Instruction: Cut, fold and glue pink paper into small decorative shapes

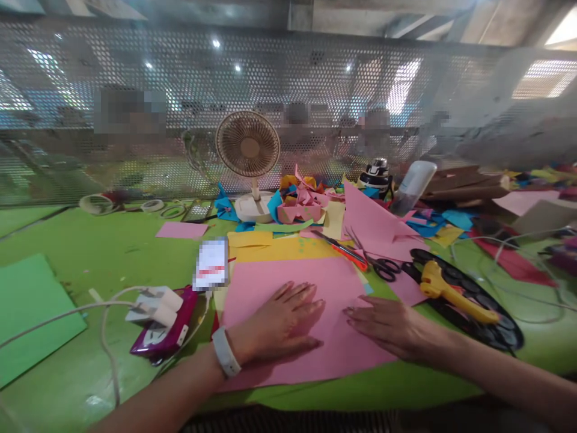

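Note:
A large pink paper sheet [270, 273] lies on the green table in front of me, over a yellow sheet [293, 248] that shows along its far edge. My left hand [283, 319] rests flat on the pink sheet with its fingers spread. On the sheet's right part lies my right hand [387, 325], fingers stretched out toward the left and holding nothing. Just past the sheet are an orange-and-black cutter knife [349, 252] and black-handled scissors [383, 267]. A phone [211, 263] with a lit screen sits by the sheet's far left corner.
White plugs [157, 304] stand in a purple power strip [166, 337], cables trailing left. A yellow tool [455, 291] lies on a black tray [500, 325] at right. Behind stand a fan [247, 144], paper scraps [302, 204] and a bottle [415, 183]. Green paper [36, 319] lies left.

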`<action>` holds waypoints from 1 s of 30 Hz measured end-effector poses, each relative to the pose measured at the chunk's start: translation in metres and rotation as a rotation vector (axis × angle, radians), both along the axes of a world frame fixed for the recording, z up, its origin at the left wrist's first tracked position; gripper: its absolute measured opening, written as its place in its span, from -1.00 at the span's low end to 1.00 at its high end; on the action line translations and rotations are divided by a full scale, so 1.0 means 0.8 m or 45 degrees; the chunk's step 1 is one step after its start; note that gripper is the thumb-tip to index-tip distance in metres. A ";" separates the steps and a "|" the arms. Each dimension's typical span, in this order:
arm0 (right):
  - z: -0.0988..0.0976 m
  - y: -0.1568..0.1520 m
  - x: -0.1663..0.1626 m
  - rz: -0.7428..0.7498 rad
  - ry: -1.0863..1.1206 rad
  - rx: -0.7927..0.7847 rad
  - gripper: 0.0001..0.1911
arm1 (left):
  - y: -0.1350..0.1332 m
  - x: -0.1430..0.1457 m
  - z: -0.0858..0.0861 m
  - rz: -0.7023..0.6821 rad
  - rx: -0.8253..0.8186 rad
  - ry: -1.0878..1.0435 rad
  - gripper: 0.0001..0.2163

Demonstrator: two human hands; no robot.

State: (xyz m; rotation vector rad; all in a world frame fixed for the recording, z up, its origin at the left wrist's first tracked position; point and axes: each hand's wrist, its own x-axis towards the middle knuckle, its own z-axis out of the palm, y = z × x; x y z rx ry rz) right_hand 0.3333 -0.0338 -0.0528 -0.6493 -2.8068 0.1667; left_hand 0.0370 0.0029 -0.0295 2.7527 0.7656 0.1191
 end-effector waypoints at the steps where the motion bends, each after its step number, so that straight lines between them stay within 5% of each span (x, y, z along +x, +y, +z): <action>1: 0.001 0.001 0.001 -0.002 0.037 -0.003 -0.52 | 0.000 0.000 0.001 -0.002 -0.008 0.009 -0.38; 8: 0.031 0.001 0.009 -0.057 -0.059 -0.233 -0.26 | 0.002 0.003 0.007 -0.019 -0.037 0.015 -0.36; 16: 0.001 0.006 0.002 0.008 0.163 0.053 -0.65 | 0.002 0.002 0.009 -0.018 -0.098 0.030 -0.25; 21: -0.008 0.012 -0.006 -0.075 0.259 0.034 -0.77 | -0.005 0.001 0.010 -0.131 -0.094 0.072 -0.07; 30: -0.004 0.019 -0.012 -0.089 0.258 -0.037 -0.75 | -0.036 0.011 0.009 -0.077 0.124 0.066 -0.41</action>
